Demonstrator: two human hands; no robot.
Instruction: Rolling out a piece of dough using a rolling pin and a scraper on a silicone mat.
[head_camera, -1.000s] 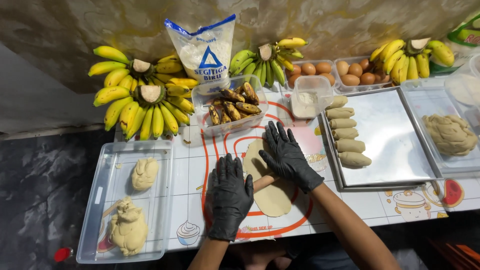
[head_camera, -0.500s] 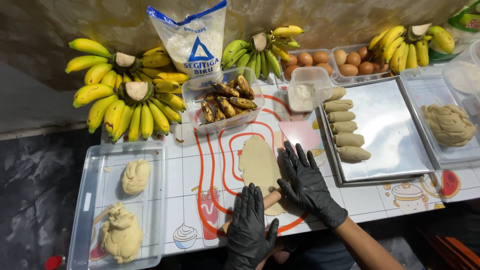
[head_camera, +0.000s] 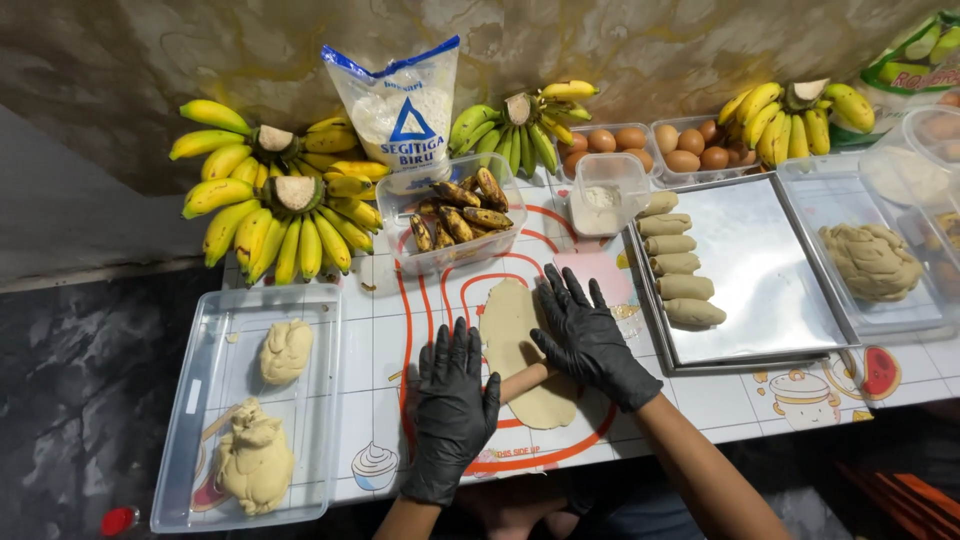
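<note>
Near the table's front edge, the left hand (head_camera: 455, 400) and right hand (head_camera: 590, 340), both in black gloves, press flat with fingers spread on a wooden rolling pin (head_camera: 522, 380). The pin lies across a long flattened dough sheet (head_camera: 512, 330) on the baking mat (head_camera: 440, 300). 6 filled dough rolls (head_camera: 678, 262) line the metal tray's (head_camera: 760, 270) left edge.

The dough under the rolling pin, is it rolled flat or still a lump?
Rolled flat: the dough lies as a thin oval sheet on the mat.

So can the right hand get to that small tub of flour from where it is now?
Probably yes: the right hand lies flat on the rolling pin, and only bare mat separates it from the flour tub.
</note>
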